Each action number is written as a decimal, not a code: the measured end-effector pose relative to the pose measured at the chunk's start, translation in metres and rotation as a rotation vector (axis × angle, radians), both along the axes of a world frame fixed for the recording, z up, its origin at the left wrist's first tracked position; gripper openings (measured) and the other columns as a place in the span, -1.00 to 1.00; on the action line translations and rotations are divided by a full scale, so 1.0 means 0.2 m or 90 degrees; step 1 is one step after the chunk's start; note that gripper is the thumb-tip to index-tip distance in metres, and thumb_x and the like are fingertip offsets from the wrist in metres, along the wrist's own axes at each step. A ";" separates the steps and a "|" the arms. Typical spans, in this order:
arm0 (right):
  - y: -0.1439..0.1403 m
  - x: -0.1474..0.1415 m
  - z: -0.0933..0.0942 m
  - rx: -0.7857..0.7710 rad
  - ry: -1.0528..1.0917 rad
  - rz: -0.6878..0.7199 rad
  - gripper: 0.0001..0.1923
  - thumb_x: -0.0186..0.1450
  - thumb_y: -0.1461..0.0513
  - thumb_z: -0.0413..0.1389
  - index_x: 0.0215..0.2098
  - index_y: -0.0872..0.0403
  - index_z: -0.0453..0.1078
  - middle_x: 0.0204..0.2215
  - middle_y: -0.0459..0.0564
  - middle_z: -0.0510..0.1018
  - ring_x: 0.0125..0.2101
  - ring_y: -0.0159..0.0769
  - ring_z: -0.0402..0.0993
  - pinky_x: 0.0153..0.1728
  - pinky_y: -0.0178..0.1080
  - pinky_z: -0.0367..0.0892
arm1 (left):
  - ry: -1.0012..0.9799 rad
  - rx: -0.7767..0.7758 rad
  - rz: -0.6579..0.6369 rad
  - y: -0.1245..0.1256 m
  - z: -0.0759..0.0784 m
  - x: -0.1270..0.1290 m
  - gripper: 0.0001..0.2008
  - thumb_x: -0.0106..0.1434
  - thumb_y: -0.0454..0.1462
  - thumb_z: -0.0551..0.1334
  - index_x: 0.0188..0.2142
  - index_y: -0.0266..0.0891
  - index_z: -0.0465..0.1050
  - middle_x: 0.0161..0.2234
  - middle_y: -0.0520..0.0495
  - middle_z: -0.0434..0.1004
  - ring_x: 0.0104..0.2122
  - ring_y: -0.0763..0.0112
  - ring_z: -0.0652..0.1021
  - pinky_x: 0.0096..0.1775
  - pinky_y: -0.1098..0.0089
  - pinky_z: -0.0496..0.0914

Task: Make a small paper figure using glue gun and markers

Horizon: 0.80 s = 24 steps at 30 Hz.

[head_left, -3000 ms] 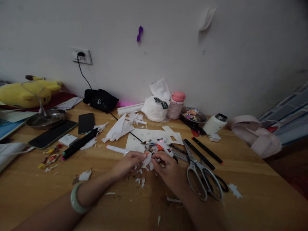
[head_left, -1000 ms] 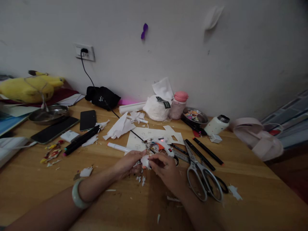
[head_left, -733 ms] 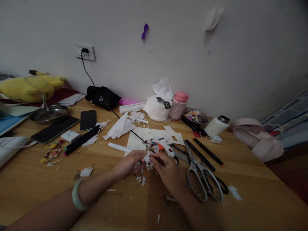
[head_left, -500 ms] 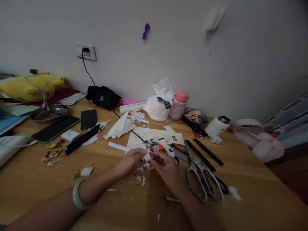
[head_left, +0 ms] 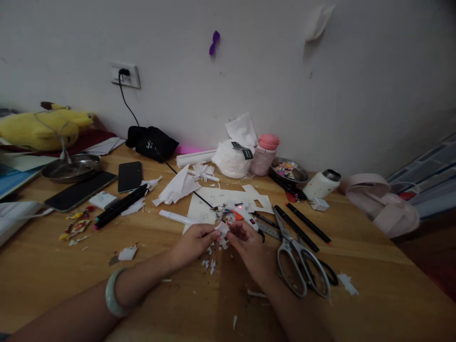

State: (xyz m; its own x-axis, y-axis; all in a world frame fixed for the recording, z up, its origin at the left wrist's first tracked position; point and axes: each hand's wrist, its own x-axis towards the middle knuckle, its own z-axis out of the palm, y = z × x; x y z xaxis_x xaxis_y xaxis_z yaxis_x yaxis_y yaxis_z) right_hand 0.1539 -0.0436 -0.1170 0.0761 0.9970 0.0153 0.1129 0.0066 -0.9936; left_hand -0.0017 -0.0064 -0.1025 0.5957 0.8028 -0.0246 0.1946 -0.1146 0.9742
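Observation:
Between my two hands is a small piece of white paper [head_left: 222,230]. My left hand [head_left: 196,241] pinches its left side between thumb and fingers. From the other side, the fingertips of my right hand [head_left: 245,244] close on its right edge. Just beyond my hands lies a white glue gun [head_left: 245,211] with a small red light lit and its black cord running back. Torn paper scraps [head_left: 213,266] lie on the table under my hands. A sheet with pencil marks [head_left: 203,204] is spread behind them.
Large scissors [head_left: 297,256], black markers [head_left: 308,223] and a metal ruler [head_left: 269,230] lie to the right. Left are phones [head_left: 81,191], more markers [head_left: 121,206] and a metal dish [head_left: 71,171]. Toward the wall stand a tissue pack [head_left: 233,159], a pink-lidded bottle [head_left: 263,154] and an uncapped white bottle [head_left: 322,185].
The paper piece now shows more clearly between my fingertips, and my hands have shifted slightly right. The whole view has moved a little; the things on the table stay in place.

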 end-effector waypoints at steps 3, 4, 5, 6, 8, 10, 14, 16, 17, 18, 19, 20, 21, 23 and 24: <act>-0.01 0.00 0.00 0.040 -0.086 -0.050 -0.78 0.09 0.13 0.06 -0.47 0.13 0.20 -0.57 -0.11 0.27 -0.53 -0.41 0.21 -0.49 -0.34 0.19 | 0.012 0.024 0.000 0.00 0.01 0.00 -0.70 0.13 -0.12 0.05 -0.58 -0.28 0.32 -0.61 0.08 0.24 -0.55 0.49 0.25 -0.47 0.51 0.14; -0.01 0.00 -0.01 0.062 -0.117 -0.071 -0.79 0.10 0.13 0.05 -0.48 0.13 0.22 -0.57 -0.10 0.28 -0.53 -0.40 0.21 -0.48 -0.34 0.18 | 0.013 0.025 0.008 -0.01 0.01 0.01 -0.70 0.13 -0.13 0.05 -0.57 -0.28 0.33 -0.60 0.08 0.24 -0.54 0.48 0.26 -0.46 0.51 0.15; -0.01 0.00 -0.01 0.084 -0.143 -0.089 -0.80 0.11 0.14 0.04 -0.48 0.14 0.24 -0.57 -0.09 0.29 -0.52 -0.40 0.22 -0.47 -0.34 0.18 | 0.015 0.025 0.020 -0.01 0.02 0.01 -0.71 0.13 -0.13 0.05 -0.56 -0.28 0.34 -0.60 0.08 0.25 -0.54 0.48 0.26 -0.46 0.52 0.15; -0.01 -0.01 -0.01 0.105 -0.160 -0.101 -0.81 0.12 0.15 0.04 -0.48 0.14 0.25 -0.56 -0.08 0.30 -0.50 -0.39 0.22 -0.46 -0.34 0.18 | 0.019 0.021 0.034 -0.02 0.02 0.02 -0.71 0.13 -0.13 0.05 -0.56 -0.28 0.35 -0.61 0.08 0.24 -0.55 0.48 0.26 -0.47 0.52 0.15; -0.01 -0.01 0.00 0.143 -0.172 -0.110 -0.83 0.13 0.18 0.03 -0.50 0.14 0.26 -0.55 -0.07 0.31 -0.50 -0.39 0.23 -0.45 -0.34 0.19 | 0.029 0.005 0.064 -0.03 0.02 0.02 -0.70 0.13 -0.12 0.05 -0.55 -0.27 0.36 -0.65 0.09 0.21 -0.58 0.48 0.25 -0.51 0.53 0.13; -0.01 -0.02 0.00 0.175 -0.180 -0.108 -0.85 0.12 0.21 0.03 -0.54 0.13 0.23 -0.56 -0.08 0.30 -0.50 -0.40 0.23 -0.46 -0.35 0.20 | 0.025 -0.015 0.078 -0.04 0.02 0.03 -0.70 0.13 -0.11 0.04 -0.54 -0.27 0.37 -0.67 0.10 0.18 -0.60 0.48 0.23 -0.55 0.53 0.12; -0.01 -0.02 0.01 0.187 -0.154 -0.095 -0.89 0.09 0.26 0.02 -0.57 0.13 0.21 -0.52 -0.05 0.32 -0.50 -0.41 0.26 -0.48 -0.37 0.24 | -0.013 -0.044 0.062 -0.05 0.03 0.04 -0.71 0.12 -0.12 0.06 -0.52 -0.28 0.38 -0.62 0.07 0.26 -0.59 0.50 0.24 -0.53 0.53 0.13; -0.02 -0.02 0.01 0.185 -0.145 -0.093 -0.93 0.08 0.26 0.02 -0.50 0.13 0.26 -0.46 -0.02 0.35 -0.48 -0.41 0.29 -0.49 -0.37 0.27 | -0.031 -0.053 0.050 -0.05 0.03 0.04 -0.72 0.11 -0.12 0.08 -0.52 -0.28 0.39 -0.60 0.06 0.29 -0.58 0.50 0.24 -0.52 0.53 0.13; -0.02 -0.02 0.01 0.187 -0.147 -0.092 -0.92 0.07 0.26 0.03 -0.45 0.14 0.28 -0.43 0.00 0.36 -0.46 -0.40 0.31 -0.48 -0.36 0.29 | -0.037 -0.058 0.047 -0.05 0.03 0.04 -0.72 0.11 -0.12 0.08 -0.53 -0.28 0.39 -0.59 0.06 0.30 -0.57 0.50 0.25 -0.52 0.53 0.13; -0.02 -0.02 0.01 0.191 -0.151 -0.092 -0.90 0.08 0.26 0.04 -0.42 0.14 0.30 -0.39 0.02 0.37 -0.44 -0.38 0.33 -0.46 -0.36 0.31 | -0.042 -0.061 0.049 -0.05 0.03 0.04 -0.72 0.10 -0.12 0.09 -0.53 -0.28 0.39 -0.59 0.06 0.30 -0.57 0.49 0.25 -0.52 0.53 0.13; -0.02 -0.02 0.00 0.197 -0.158 -0.091 -0.87 0.08 0.25 0.05 -0.39 0.14 0.31 -0.36 0.03 0.38 -0.41 -0.37 0.34 -0.45 -0.35 0.32 | -0.044 -0.063 0.051 -0.05 0.04 0.04 -0.72 0.10 -0.12 0.09 -0.53 -0.28 0.39 -0.60 0.06 0.29 -0.56 0.48 0.26 -0.51 0.52 0.14; -0.02 -0.02 0.00 0.204 -0.165 -0.091 -0.87 0.09 0.24 0.05 -0.39 0.14 0.32 -0.34 0.05 0.38 -0.39 -0.36 0.35 -0.43 -0.34 0.32 | -0.049 -0.062 0.051 -0.05 0.04 0.04 -0.73 0.09 -0.12 0.10 -0.52 -0.28 0.40 -0.59 0.06 0.30 -0.55 0.47 0.27 -0.49 0.52 0.15; -0.02 -0.02 0.00 0.211 -0.171 -0.093 -0.87 0.10 0.22 0.06 -0.40 0.14 0.33 -0.34 0.05 0.39 -0.38 -0.34 0.35 -0.42 -0.33 0.33 | -0.053 -0.060 0.049 -0.05 0.05 0.04 -0.74 0.09 -0.13 0.10 -0.53 -0.28 0.40 -0.59 0.06 0.31 -0.53 0.46 0.28 -0.47 0.51 0.16; -0.01 -0.02 -0.01 0.218 -0.185 -0.095 -0.85 0.12 0.20 0.07 -0.41 0.14 0.35 -0.35 0.05 0.39 -0.35 -0.33 0.36 -0.38 -0.31 0.32 | -0.062 -0.054 0.038 -0.05 0.05 0.04 -0.74 0.08 -0.14 0.11 -0.54 -0.27 0.40 -0.58 0.06 0.32 -0.51 0.45 0.30 -0.42 0.50 0.18; -0.01 -0.02 -0.01 0.217 -0.188 -0.095 -0.85 0.12 0.19 0.08 -0.41 0.14 0.36 -0.35 0.05 0.39 -0.35 -0.32 0.36 -0.37 -0.30 0.32 | -0.065 -0.049 0.032 -0.05 0.05 0.04 -0.75 0.08 -0.14 0.11 -0.55 -0.27 0.40 -0.58 0.06 0.32 -0.50 0.45 0.30 -0.40 0.50 0.19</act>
